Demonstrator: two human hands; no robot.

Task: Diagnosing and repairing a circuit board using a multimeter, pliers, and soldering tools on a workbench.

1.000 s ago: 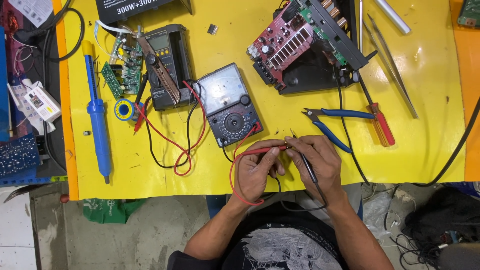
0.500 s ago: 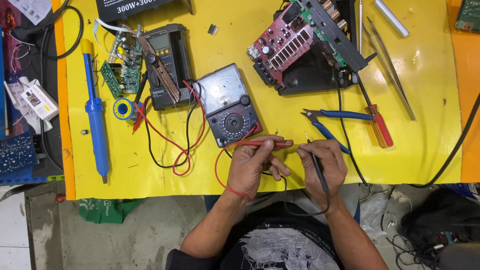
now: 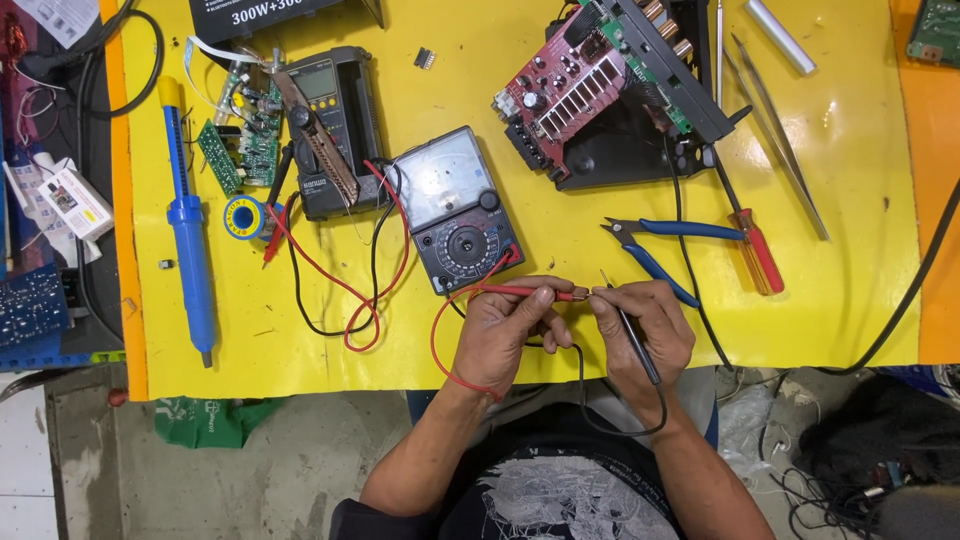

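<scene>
My left hand grips a red test probe, held level and pointing right. My right hand grips a black test probe, its tip up near the red probe's tip. Thumb and finger of the right hand pinch something tiny where the tips meet; I cannot tell what. Red and black leads run from the probes to an analogue multimeter just behind my hands on the yellow table.
Blue-handled pliers and a red-handled screwdriver lie right of my hands. A red circuit board on a black chassis sits behind. A digital meter, solder reel, green board and blue desoldering pump lie left.
Both hands have drawn slightly toward the table's near edge. The red probe has turned level, and the two probe tips now meet between my fingers.
</scene>
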